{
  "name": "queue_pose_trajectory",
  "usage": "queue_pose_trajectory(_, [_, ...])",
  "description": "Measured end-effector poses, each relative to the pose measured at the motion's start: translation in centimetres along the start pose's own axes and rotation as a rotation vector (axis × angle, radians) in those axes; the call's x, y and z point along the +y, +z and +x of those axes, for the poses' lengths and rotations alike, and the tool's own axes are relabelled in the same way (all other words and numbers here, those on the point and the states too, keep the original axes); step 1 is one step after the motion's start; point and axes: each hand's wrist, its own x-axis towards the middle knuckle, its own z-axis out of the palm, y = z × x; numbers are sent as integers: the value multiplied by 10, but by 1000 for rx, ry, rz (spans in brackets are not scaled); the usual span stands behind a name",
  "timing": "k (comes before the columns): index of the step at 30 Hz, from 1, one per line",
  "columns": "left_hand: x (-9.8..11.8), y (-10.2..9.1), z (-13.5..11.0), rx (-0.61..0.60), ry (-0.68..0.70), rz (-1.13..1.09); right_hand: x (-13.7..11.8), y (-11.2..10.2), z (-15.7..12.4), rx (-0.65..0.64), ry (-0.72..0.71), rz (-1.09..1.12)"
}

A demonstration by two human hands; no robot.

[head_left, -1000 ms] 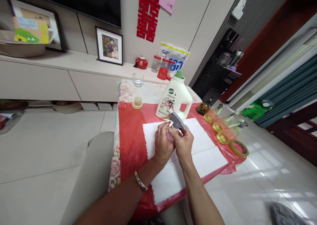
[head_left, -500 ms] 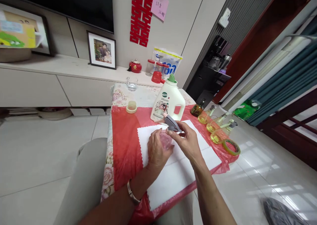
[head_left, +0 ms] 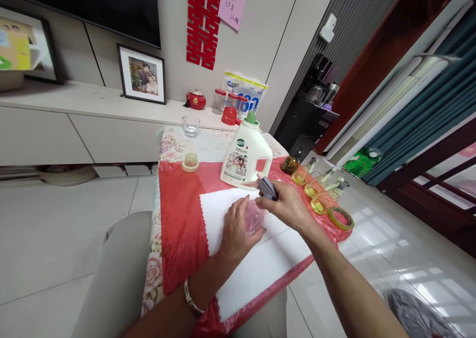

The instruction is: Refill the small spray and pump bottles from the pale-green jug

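Note:
My left hand (head_left: 237, 227) is wrapped round a clear pink spray bottle (head_left: 254, 218) above the white cloth (head_left: 256, 278). On the bottle's neck sits a grey trigger spray head (head_left: 267, 188), gripped by the fingers of my right hand (head_left: 288, 205). The neck itself is mostly covered by those fingers. Just behind stands a white detergent jug (head_left: 243, 152) with a green spout, its cap off. A pale translucent cap (head_left: 191, 162) rests on the red plastic sheet (head_left: 182, 214) to the left.
Several spray bottles of yellow liquid (head_left: 319, 203) line the table's right side, near a roll of tape (head_left: 341, 219). A glass cup (head_left: 191, 127) stands at the back left. Behind are a red scoop (head_left: 229, 116), red-lidded jars (head_left: 218, 101) and a framed photo (head_left: 142, 74).
The view has shifted slightly to the right. My right hand has turned the spray head round on the pink bottle, and its wrist angle has changed. The left hand keeps its hold.

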Motion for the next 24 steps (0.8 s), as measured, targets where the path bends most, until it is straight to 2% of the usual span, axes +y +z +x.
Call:
queue_pose_trajectory(3, [3,-2,-1,-43,9,-2,11,-19,3,17,62,-21])
queue_pose_trajectory(6, [6,-4,-3,-60,-2,15,29,-48,13,78,151,-79])
queue_pose_trajectory(10, [6,-4,-5,-81,-34,-5,60,-89,34,176,305,-230])
queue_pose_trajectory(14, [3,-4,-5,-123,-28,-23,92,-116,55,215,433,-415])
queue_pose_trajectory(19, [0,-5,-4,-153,-18,-25,126,-130,73,93,530,-602])
queue_pose_trajectory(24, [-2,-6,-3,-155,-8,-16,145,-129,87,-77,558,-741])
